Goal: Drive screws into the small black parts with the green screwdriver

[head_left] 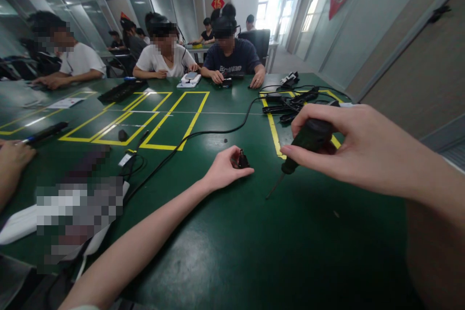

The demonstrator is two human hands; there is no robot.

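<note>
My left hand (224, 168) rests on the green table (232, 242) and pinches a small black part (242, 160) between thumb and fingers. My right hand (348, 143) is closed round the dark green handle of a screwdriver (307, 143). The tool's thin shaft slants down and left, and its tip (268, 197) touches the table a short way right of the black part. A black cable (203, 134) runs across the table behind my left hand.
Yellow tape rectangles (170, 118) mark the table's middle. Black cables and plugs (290, 101) lie at the far right. A small black piece (122, 134) and a tagged cable (127, 159) lie left. Another person's hand (12, 160) rests at the left edge. Several people sit along the far side.
</note>
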